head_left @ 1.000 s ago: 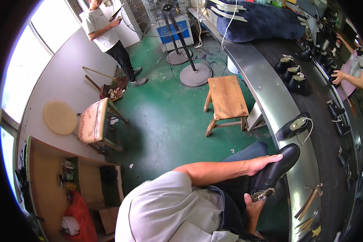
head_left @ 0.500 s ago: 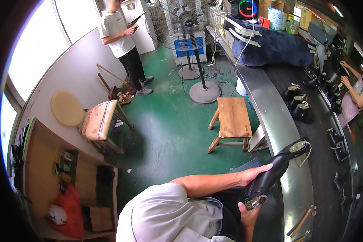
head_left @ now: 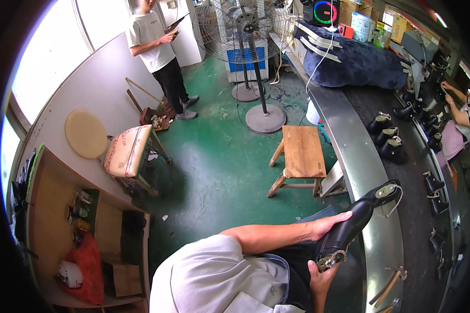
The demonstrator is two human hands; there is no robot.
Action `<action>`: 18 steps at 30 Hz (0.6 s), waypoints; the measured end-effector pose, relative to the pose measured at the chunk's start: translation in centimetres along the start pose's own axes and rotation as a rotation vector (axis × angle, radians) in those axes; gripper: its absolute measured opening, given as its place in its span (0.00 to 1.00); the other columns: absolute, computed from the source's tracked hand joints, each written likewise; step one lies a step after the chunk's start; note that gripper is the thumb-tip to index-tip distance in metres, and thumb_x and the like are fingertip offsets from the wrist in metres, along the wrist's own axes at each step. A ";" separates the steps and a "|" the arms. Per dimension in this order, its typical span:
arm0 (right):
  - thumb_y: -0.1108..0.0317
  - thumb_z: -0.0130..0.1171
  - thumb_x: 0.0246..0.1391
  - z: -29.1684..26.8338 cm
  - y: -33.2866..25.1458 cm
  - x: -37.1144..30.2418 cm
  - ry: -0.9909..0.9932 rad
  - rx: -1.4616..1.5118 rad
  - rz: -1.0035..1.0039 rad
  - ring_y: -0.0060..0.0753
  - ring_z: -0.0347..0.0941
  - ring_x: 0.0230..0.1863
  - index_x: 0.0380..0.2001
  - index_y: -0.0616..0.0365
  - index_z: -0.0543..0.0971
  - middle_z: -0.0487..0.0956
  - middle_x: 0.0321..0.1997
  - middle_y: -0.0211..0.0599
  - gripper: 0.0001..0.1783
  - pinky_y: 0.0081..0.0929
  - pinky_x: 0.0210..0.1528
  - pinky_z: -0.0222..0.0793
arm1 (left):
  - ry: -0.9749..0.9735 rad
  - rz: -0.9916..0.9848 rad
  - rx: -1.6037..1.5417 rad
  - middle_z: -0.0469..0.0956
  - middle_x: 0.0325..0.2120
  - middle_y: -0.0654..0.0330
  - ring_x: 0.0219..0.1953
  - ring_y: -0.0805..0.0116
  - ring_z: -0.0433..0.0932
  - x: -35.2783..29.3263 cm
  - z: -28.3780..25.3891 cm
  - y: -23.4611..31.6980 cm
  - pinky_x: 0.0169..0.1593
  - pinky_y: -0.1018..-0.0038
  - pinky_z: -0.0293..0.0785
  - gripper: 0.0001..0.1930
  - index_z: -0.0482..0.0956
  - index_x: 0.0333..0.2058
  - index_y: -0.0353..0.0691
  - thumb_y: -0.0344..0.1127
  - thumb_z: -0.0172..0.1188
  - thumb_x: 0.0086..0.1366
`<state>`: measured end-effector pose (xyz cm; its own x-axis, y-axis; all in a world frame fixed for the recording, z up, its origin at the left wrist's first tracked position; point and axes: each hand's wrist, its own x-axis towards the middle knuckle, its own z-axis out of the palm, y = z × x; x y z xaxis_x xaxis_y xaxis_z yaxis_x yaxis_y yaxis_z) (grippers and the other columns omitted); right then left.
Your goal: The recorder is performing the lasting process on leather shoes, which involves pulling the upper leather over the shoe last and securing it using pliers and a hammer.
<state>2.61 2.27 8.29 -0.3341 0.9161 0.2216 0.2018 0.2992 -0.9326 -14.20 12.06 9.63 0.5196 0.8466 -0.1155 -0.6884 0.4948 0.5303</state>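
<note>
A black shoe (head_left: 348,229) on a last is held over my lap, its rounded toe pointing up and right. My left hand (head_left: 327,226) is closed on its upper side, the thumb lying along the leather. Lower down, my right hand (head_left: 321,280) grips the opening end, next to the metal-plated last (head_left: 331,259); some of its fingers are hidden beneath. Just past the toe, a second black shoe (head_left: 373,197) rests on the bench's metal edge, with a plate and a loop of cord showing at its opening.
A hammer (head_left: 389,287) lies on the metal bench edge (head_left: 368,156). Several black shoes (head_left: 386,138) stand on the dark belt (head_left: 410,208), with a co-worker (head_left: 462,115) beyond. A wooden stool (head_left: 303,154), fans (head_left: 266,119), a padded chair (head_left: 128,151), shelving (head_left: 52,182) and a standing person (head_left: 156,47) are around.
Both hands and the held shoe stay almost where they were. The view has shifted slightly, and the co-worker across the belt has moved their arms a little.
</note>
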 end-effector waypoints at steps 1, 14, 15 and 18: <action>0.46 0.72 0.49 0.1 -0.5 0.2 -0.002 0.000 0.004 0.50 0.54 0.73 0.73 0.68 0.48 0.56 0.72 0.56 0.62 0.43 0.74 0.49 | 0.038 0.016 0.002 0.82 0.43 0.48 0.42 0.59 0.83 -0.1 0.3 0.0 0.49 0.65 0.81 0.44 0.73 0.56 0.34 0.74 0.56 0.61; 0.47 0.75 0.43 -0.2 -2.2 0.1 -0.039 -0.075 -0.029 0.58 0.45 0.77 0.74 0.68 0.39 0.45 0.77 0.62 0.71 0.48 0.76 0.44 | 0.038 -0.010 0.004 0.82 0.44 0.47 0.44 0.57 0.84 -1.0 0.3 -0.5 0.52 0.64 0.81 0.40 0.74 0.56 0.38 0.72 0.55 0.63; 0.50 0.76 0.43 -0.2 -2.4 0.5 -0.022 -0.054 -0.034 0.59 0.45 0.77 0.74 0.68 0.39 0.46 0.77 0.62 0.70 0.48 0.76 0.44 | 0.057 -0.001 0.017 0.82 0.44 0.46 0.44 0.57 0.84 -0.6 0.8 -0.2 0.52 0.63 0.81 0.41 0.75 0.55 0.37 0.72 0.56 0.63; 0.62 0.78 0.41 0.5 -3.6 2.4 -0.062 -0.079 -0.074 0.59 0.51 0.73 0.73 0.69 0.42 0.51 0.73 0.62 0.67 0.46 0.73 0.51 | -0.006 0.117 -0.018 0.82 0.43 0.46 0.42 0.56 0.83 -1.0 1.1 1.5 0.49 0.61 0.81 0.43 0.72 0.58 0.38 0.74 0.56 0.62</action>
<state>0.62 3.24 12.06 -0.4063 0.8733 0.2687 0.2458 0.3877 -0.8884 -15.16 11.67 11.47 0.4382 0.8976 -0.0482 -0.7535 0.3960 0.5249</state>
